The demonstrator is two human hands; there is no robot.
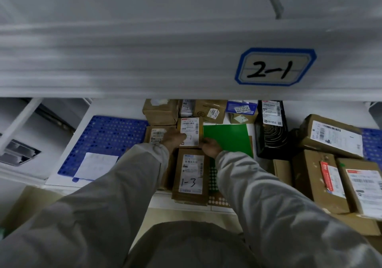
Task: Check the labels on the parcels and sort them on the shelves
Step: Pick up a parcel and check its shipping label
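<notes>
A small cardboard parcel [191,128] with a white label lies on the lower shelf, among other boxes. My left hand [173,138] holds its left side, thumb lying over the label. My right hand [210,146] grips its lower right corner. Just in front lies a longer parcel [191,175] with "1-3" handwritten on its label. A white shelf beam [144,60] above carries a blue-edged tag [273,67] reading "2-1".
A green sheet [229,137] lies right of the held parcel. A black parcel [270,129] and several brown boxes [330,137] fill the right side. A blue perforated mat [105,139] with a white paper [95,165] covers the shelf's left part. More boxes [160,111] sit behind.
</notes>
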